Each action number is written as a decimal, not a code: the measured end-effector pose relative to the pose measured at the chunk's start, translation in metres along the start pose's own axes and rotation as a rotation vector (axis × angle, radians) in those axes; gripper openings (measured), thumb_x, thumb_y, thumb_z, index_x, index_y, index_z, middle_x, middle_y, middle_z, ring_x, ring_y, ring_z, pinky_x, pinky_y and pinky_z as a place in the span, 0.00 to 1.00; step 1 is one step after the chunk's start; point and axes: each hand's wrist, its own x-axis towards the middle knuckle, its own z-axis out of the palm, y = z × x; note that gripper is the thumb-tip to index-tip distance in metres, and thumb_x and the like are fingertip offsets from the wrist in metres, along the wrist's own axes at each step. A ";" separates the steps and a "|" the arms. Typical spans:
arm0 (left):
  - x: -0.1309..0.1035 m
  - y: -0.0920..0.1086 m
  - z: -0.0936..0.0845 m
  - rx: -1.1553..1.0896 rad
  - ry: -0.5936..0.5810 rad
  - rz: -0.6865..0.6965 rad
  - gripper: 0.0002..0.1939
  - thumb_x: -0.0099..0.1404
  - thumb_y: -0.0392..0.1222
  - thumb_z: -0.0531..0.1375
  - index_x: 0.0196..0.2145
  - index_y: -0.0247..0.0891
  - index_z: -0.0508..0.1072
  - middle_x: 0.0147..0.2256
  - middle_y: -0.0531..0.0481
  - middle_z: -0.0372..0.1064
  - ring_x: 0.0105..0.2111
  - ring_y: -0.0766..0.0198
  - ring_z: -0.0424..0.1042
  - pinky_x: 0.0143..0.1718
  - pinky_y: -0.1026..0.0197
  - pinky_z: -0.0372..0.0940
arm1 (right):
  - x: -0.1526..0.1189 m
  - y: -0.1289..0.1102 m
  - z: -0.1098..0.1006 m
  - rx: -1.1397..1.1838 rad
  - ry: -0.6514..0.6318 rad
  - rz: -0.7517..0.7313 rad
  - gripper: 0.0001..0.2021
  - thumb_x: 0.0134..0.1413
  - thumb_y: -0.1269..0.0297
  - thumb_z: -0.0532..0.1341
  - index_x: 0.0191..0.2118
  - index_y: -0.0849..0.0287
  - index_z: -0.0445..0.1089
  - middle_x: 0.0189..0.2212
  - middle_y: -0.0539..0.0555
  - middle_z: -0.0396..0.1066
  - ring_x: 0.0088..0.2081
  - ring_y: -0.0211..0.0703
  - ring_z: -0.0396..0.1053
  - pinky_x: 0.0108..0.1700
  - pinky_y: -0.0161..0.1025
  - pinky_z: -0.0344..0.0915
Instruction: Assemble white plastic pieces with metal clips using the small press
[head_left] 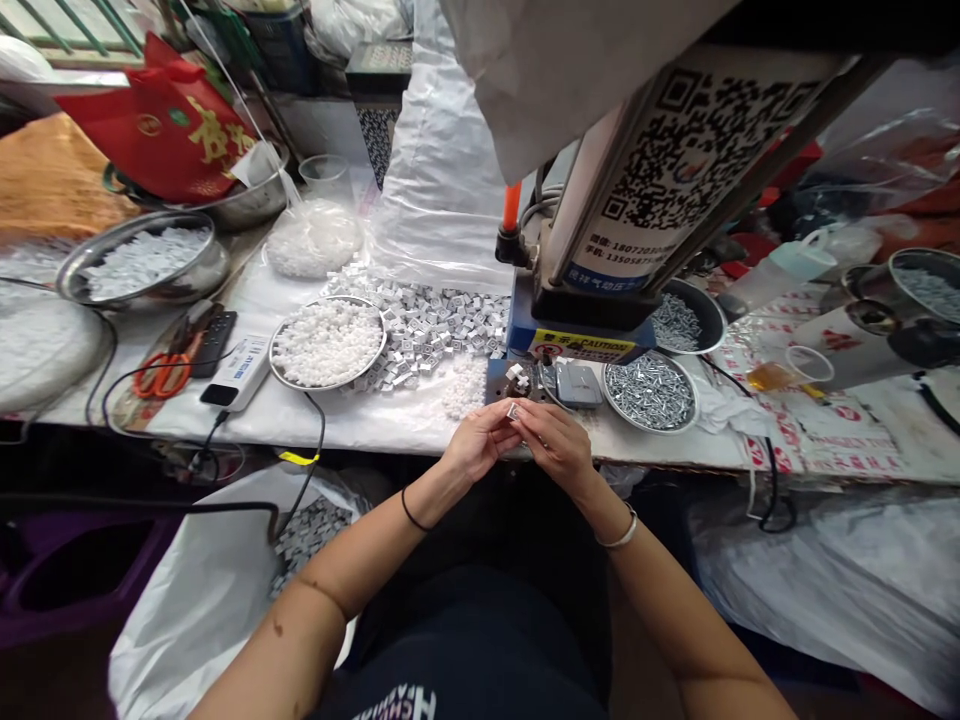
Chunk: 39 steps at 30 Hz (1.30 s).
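Observation:
A small square plastic piece (513,411), whitish with a grey inner part, is pinched between the fingertips of both hands. My left hand (478,442) holds it from the left with curled fingers, and my right hand (558,445) grips it from the right. Just beyond the fingertips is the metal base of a pneumatic press (581,330), where a white plastic piece (517,377) sits. Left of the press, many grey-white square pieces (442,322) lie in a heap, with tiny white parts (466,385) in front. A bowl of metal screws or pins (649,392) stands close to the right hand.
A round dish of white parts (328,343) stands left of the heap. Farther left are a power strip (238,372), orange-handled scissors (163,374) and a metal basin (142,258). Another bowl of metal pins (675,318) is behind the press's right side. A cable (315,440) hangs over the table edge.

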 end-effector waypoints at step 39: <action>0.087 0.023 -0.018 0.667 -0.296 0.511 0.24 0.53 0.50 0.65 0.46 0.37 0.74 0.35 0.48 0.73 0.33 0.65 0.69 0.35 0.64 0.63 | 0.027 0.057 0.000 -0.082 -0.209 0.198 0.09 0.58 0.66 0.56 0.37 0.56 0.74 0.34 0.54 0.76 0.36 0.43 0.72 0.40 0.39 0.68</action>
